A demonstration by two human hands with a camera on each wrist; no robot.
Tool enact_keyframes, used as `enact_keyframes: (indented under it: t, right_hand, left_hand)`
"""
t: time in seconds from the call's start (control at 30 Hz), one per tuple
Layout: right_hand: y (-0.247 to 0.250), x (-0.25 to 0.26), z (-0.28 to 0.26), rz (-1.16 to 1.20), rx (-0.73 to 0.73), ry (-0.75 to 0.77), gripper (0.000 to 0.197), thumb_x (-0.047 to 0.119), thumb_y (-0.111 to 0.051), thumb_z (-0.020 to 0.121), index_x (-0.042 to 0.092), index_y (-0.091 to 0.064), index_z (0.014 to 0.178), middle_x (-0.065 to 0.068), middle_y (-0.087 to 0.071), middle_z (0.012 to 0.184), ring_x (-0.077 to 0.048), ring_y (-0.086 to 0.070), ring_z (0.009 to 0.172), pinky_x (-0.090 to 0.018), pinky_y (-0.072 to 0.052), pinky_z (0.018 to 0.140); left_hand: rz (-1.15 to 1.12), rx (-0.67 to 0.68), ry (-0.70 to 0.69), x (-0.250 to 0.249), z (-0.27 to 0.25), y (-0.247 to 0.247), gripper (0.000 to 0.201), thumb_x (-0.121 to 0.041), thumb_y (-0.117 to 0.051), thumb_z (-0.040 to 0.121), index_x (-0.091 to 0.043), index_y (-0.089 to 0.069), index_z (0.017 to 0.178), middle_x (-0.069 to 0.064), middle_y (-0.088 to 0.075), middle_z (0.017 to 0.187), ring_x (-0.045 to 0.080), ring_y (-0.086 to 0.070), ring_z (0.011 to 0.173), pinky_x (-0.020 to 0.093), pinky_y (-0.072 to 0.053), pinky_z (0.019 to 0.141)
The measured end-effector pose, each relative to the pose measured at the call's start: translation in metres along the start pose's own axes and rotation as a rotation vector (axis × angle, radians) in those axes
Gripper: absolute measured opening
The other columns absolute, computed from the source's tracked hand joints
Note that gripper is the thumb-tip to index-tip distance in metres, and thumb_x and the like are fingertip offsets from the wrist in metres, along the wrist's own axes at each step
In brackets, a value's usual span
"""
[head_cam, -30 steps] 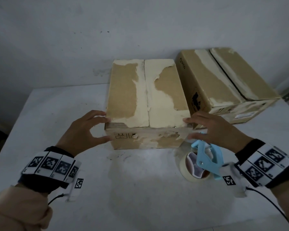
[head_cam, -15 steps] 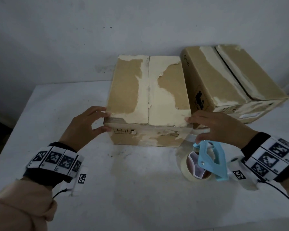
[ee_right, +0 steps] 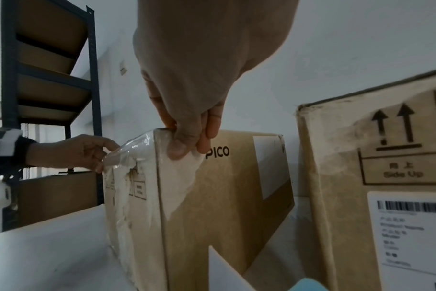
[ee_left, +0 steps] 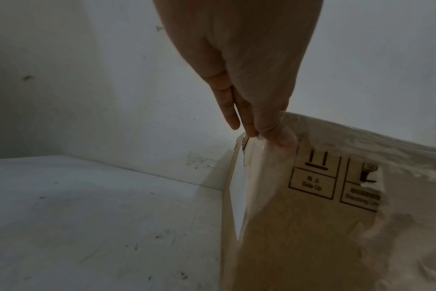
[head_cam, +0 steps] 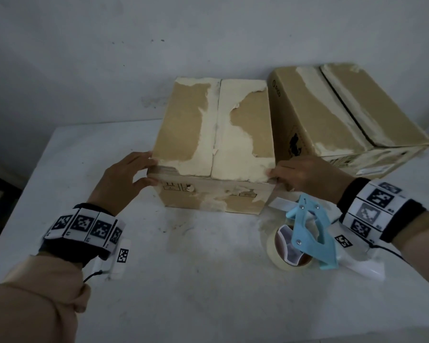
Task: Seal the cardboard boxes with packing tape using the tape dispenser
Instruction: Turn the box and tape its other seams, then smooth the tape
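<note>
Two closed boxes (head_cam: 214,144), dispenser (head_cam: 307,233) beside

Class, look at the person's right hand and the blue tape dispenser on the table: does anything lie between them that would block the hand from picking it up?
Nothing visible does. The tape dispenser lies on the bare table just below the right hand, which holds the near box by its corner.
</note>
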State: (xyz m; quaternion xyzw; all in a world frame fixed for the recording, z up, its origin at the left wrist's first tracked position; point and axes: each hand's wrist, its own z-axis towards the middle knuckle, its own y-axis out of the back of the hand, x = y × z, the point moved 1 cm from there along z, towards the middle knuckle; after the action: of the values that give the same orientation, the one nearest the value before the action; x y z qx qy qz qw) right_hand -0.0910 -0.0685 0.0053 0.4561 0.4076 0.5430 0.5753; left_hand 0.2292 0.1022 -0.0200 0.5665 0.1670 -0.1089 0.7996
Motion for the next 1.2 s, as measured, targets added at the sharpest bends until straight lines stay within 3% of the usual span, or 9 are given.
enact_keyframes:
  t: [0.2,0.33,0.43,0.53,0.63,0.73,0.87,1.0,1.2]
  right_hand:
    - [-0.005,0.006,0.005,-0.005,-0.018,-0.029,0.025,0.014,-0.047,0.080,0.000,-0.066,0.085,-0.012,-0.065,0.065,-0.023,-0.058,0.047,-0.025,-0.047,0.045]
    - [-0.008,0.001,-0.002,0.059,0.032,-0.119,0.026,-0.005,-0.069,0.071,0.000,-0.067,0.097,-0.015,-0.069,0.082,-0.024,-0.065,0.060,-0.027,-0.052,0.052]
    - [-0.003,0.000,-0.007,0.185,-0.107,-0.265,0.026,0.004,-0.052,0.084,0.002,-0.065,0.106,-0.016,-0.067,0.092,-0.016,-0.060,0.075,-0.019,-0.045,0.069]
    - [-0.001,0.002,-0.005,0.240,-0.195,-0.397,0.041,0.015,-0.034,0.086,0.000,-0.059,0.114,-0.020,-0.060,0.111,-0.013,-0.051,0.095,-0.012,-0.038,0.084]
    - [-0.010,0.010,0.007,0.293,-0.090,-0.531,0.043,0.026,-0.036,0.094,0.005,-0.047,0.131,-0.016,-0.036,0.144,-0.013,-0.026,0.134,-0.014,-0.014,0.107]
    - [-0.027,0.029,0.018,0.413,0.090,-0.690,0.049,0.035,-0.029,0.099,0.017,-0.022,0.144,-0.004,-0.004,0.156,-0.014,0.004,0.140,-0.025,0.004,0.113]
    - [-0.041,0.055,0.027,0.414,0.046,-0.738,0.097,0.079,0.007,0.071,0.021,-0.014,0.146,0.009,0.008,0.148,-0.011,0.012,0.137,-0.028,0.006,0.109]
    - [-0.037,0.073,0.029,0.298,0.149,-0.739,0.110,0.084,0.013,0.059,0.023,-0.013,0.146,-0.003,0.002,0.156,-0.019,0.007,0.142,-0.025,0.006,0.105]
    - [-0.033,0.076,0.026,0.244,0.194,-0.674,0.113,0.084,0.022,0.053,0.028,-0.008,0.146,-0.004,0.007,0.156,-0.017,0.015,0.139,-0.026,0.004,0.104]
  left_hand:
    - [0.038,0.025,0.008,-0.001,0.010,0.003,0.040,0.002,-0.074,0.070,0.006,-0.062,0.108,0.023,-0.062,0.114,0.034,-0.066,0.095,0.050,-0.053,0.081]
    - [0.041,0.024,0.034,0.000,0.014,0.004,0.049,0.013,-0.064,0.075,0.005,-0.055,0.122,0.023,-0.063,0.116,0.035,-0.066,0.096,0.047,-0.050,0.087]
    - [0.017,0.130,0.145,0.010,0.004,0.007,0.066,0.014,-0.051,0.082,-0.018,-0.039,0.138,0.015,-0.063,0.120,0.029,-0.066,0.102,0.039,-0.050,0.088]
    - [-0.008,0.254,0.217,0.010,-0.011,0.004,0.081,0.003,-0.055,0.083,-0.036,-0.018,0.143,0.005,-0.049,0.139,0.022,-0.055,0.120,0.036,-0.046,0.095]
    - [-0.103,0.109,0.290,-0.006,-0.015,-0.004,0.075,-0.019,-0.056,0.088,-0.024,-0.009,0.146,0.002,-0.020,0.154,0.022,-0.030,0.139,0.034,-0.025,0.110]
    - [-0.013,0.061,0.332,-0.033,-0.011,-0.019,0.081,-0.064,-0.024,0.078,-0.021,-0.018,0.147,0.002,-0.008,0.157,0.020,-0.009,0.145,0.047,-0.009,0.115]
    - [0.150,0.142,0.404,-0.060,0.002,-0.042,0.090,-0.070,-0.003,0.068,-0.028,-0.026,0.144,-0.001,-0.007,0.158,0.028,0.004,0.145,0.059,-0.001,0.111]
    - [0.187,0.058,0.464,-0.055,0.012,-0.035,0.087,-0.075,-0.010,0.066,-0.030,-0.038,0.134,-0.006,-0.028,0.151,0.026,-0.013,0.142,0.059,-0.006,0.111]
    - [0.312,0.183,0.369,-0.050,0.008,-0.040,0.101,-0.075,0.022,0.069,-0.026,-0.023,0.145,0.007,-0.018,0.155,0.033,-0.010,0.142,0.070,-0.005,0.104]
